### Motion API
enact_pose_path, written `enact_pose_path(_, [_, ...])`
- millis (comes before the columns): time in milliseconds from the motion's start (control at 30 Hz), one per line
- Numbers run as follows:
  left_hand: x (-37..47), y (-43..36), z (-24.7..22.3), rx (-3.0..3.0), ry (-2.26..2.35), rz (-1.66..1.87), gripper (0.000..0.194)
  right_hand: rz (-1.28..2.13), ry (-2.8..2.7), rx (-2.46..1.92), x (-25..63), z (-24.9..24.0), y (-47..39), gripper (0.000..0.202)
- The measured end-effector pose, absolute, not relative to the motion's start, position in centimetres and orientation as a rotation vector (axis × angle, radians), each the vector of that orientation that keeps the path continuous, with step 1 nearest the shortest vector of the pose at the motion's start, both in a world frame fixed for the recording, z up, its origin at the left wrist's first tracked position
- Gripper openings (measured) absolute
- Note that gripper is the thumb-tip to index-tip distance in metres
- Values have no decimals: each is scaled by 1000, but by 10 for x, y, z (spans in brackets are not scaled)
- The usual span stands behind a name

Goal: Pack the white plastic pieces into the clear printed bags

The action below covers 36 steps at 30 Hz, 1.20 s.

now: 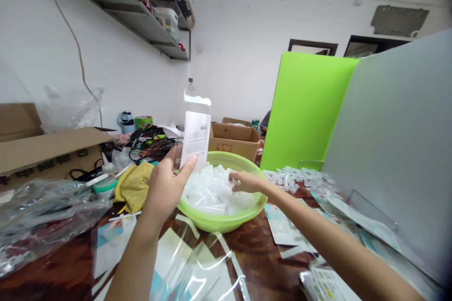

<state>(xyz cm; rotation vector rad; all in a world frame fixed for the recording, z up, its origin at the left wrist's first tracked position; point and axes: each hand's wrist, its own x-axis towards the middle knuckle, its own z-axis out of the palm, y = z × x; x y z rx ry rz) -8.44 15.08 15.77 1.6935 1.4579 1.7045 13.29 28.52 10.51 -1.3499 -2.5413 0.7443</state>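
My left hand (167, 178) grips a clear plastic pouch with a white printed card (196, 138) inside, held upright over the left rim of a light green basin (221, 221). The thumb presses on the card's lower front. A heap of small translucent white plastic pieces (208, 190) fills the basin. At the heap's right side is my right hand (247, 182), its fingers curled down among the pieces. Whatever lies between those fingertips is too small to make out. In front of the basin, several clear pouches with white and blue cards (201, 265) lie overlapping on the dark wooden table.
A green partition (307, 108) and a grey panel (395, 141) stand at right, with more white pieces (296, 178) beside them. Cardboard boxes (235, 141) are behind the basin. Left are a yellow cloth (134, 186) and crumpled plastic bags (45, 221). A person's sleeve shows behind the partition.
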Motion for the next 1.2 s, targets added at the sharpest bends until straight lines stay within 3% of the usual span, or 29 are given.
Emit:
enact_pose_path(167, [-73,155,153,1654,1255,1599,49,1074,-2114,-1009,167,138,237,35])
enact_pose_path(267, [-57,160,146,1709,1146,1475,47,1120,-1856,-879,190,153,193,51])
enact_pose_path(333, [-44,162,142,1772,1116,1405,46,1134,-1633,-817,201,156,165,51])
enact_pose_path(467, [-16,154,141,1951,1216,1314,26,1110,-1235,-788,207,150,124,47])
enact_pose_path(567, [1,143,139,2127,1277,1263,6,840,-1140,-815,203,142,108,46])
enact_pose_path(700, [13,136,129,2340,1253,1293,19,460,-1182,-741,201,133,100,31])
enact_pose_path(833, [13,134,121,2606,1227,1486,22,-136,-1487,-634,201,122,98,48])
enact_pose_path(900, [12,133,120,2779,1230,1626,24,-291,-1625,-661,200,118,98,44])
enact_pose_path(1067, [11,132,123,3032,1209,1666,27,-121,-1702,-732,195,120,100,21])
enact_pose_path(1200, [8,134,123,3075,1353,1540,34,111,-1882,-756,195,125,101,26])
